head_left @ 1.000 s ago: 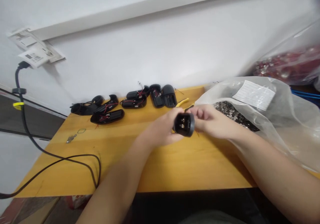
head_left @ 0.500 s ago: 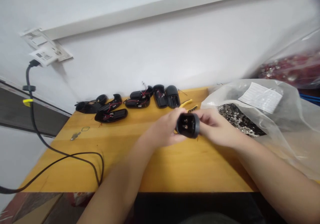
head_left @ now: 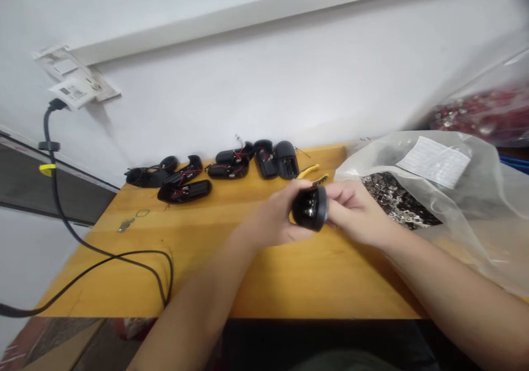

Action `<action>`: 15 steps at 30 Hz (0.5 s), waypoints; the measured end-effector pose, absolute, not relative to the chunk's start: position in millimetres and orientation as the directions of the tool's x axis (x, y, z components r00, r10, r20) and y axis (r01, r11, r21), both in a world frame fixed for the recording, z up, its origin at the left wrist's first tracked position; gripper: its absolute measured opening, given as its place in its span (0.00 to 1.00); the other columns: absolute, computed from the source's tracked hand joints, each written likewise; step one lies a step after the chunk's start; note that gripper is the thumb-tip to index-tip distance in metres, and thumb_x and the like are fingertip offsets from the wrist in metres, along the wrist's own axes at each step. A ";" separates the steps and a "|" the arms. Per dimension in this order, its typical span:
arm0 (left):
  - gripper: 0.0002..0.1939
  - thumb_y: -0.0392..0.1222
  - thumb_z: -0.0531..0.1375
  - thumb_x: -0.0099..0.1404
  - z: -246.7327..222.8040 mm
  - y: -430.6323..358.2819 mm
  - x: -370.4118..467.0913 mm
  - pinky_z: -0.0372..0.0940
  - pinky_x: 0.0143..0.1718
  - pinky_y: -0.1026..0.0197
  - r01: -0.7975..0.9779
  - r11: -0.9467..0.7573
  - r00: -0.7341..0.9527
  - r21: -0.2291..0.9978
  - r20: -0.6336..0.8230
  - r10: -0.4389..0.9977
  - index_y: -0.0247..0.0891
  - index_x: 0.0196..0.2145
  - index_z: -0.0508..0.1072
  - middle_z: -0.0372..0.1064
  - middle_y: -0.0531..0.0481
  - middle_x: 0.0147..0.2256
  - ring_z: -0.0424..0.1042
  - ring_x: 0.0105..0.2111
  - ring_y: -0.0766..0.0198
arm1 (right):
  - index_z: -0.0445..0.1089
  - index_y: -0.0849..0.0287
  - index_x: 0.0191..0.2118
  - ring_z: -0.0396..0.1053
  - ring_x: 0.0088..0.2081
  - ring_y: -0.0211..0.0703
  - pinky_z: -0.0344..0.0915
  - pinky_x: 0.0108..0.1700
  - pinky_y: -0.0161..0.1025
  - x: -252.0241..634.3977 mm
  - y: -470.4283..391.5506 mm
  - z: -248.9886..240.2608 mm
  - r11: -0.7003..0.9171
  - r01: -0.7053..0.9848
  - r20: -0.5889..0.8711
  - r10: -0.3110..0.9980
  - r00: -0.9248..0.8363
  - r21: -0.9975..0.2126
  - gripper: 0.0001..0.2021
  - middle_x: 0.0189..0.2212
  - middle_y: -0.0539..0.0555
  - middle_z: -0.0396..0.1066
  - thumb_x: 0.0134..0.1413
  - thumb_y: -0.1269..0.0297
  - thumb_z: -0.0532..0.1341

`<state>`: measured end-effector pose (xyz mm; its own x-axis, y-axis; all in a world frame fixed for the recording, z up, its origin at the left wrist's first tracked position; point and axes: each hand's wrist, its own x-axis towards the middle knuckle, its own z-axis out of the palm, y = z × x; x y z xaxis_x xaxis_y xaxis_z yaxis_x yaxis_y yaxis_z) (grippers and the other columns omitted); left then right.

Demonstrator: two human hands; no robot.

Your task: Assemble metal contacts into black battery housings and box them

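Observation:
A black plastic housing [head_left: 306,208] with a rounded, rimmed end faces me above the middle of the table. My left hand [head_left: 283,212] is closed round its left side, thumb on top and fingers below. At the right rim, the bent fingers and thumb of my right hand [head_left: 351,208] press against the housing; whether a small part sits between them is hidden. Glints show inside the dark hollow of the housing. Just behind my hands lie yellow-handled pliers [head_left: 309,171], partly covered.
Several similar black housings with red wires [head_left: 185,191] lie along the wall side of the wooden table [head_left: 185,272]. A plastic bag of small metal parts [head_left: 397,203] with a paper slip [head_left: 433,160] stands at right. A black cable [head_left: 111,258] loops over the left side.
The housing has turned in my hands, so its inner metal contacts show less clearly and its rim faces further right. Both hands stay in nearly the same place.

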<state>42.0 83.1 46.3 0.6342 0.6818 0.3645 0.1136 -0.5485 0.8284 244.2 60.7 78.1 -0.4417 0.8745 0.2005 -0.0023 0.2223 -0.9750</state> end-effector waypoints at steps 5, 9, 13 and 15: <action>0.22 0.37 0.68 0.60 53.5 92.6 36.7 0.69 0.48 0.59 0.104 -0.358 0.524 0.928 0.255 0.813 0.41 0.51 0.70 0.73 0.47 0.48 0.73 0.45 0.61 | 0.63 0.60 0.23 0.52 0.21 0.32 0.50 0.24 0.32 249.7 54.2 77.9 0.307 -0.102 0.315 0.804 -0.504 -0.946 0.17 0.18 0.46 0.58 0.66 0.69 0.58; 0.16 0.39 0.66 0.59 53.7 108.5 25.8 0.70 0.50 0.55 -0.115 -0.191 0.320 0.975 0.218 0.922 0.38 0.44 0.69 0.73 0.49 0.41 0.74 0.44 0.60 | 0.65 0.59 0.27 0.53 0.21 0.32 0.51 0.24 0.32 253.6 45.0 80.5 0.444 -0.053 0.417 0.786 -0.456 -0.895 0.16 0.19 0.46 0.58 0.69 0.70 0.57; 0.19 0.44 0.66 0.57 43.2 110.2 24.8 0.70 0.46 0.53 -0.311 0.014 0.434 0.950 0.129 0.892 0.37 0.46 0.72 0.75 0.48 0.35 0.74 0.37 0.58 | 0.72 0.61 0.30 0.62 0.23 0.33 0.57 0.25 0.32 254.1 46.7 79.9 0.565 0.272 0.421 0.792 -0.441 -0.779 0.11 0.22 0.50 0.68 0.66 0.72 0.60; 0.20 0.45 0.66 0.57 37.3 107.6 27.4 0.69 0.46 0.54 -0.333 0.079 0.504 0.940 0.106 0.857 0.35 0.46 0.74 0.76 0.46 0.34 0.74 0.37 0.58 | 0.73 0.62 0.28 0.66 0.25 0.35 0.59 0.26 0.32 253.3 47.9 79.9 0.540 0.331 0.389 0.817 -0.425 -0.773 0.13 0.24 0.53 0.72 0.66 0.70 0.61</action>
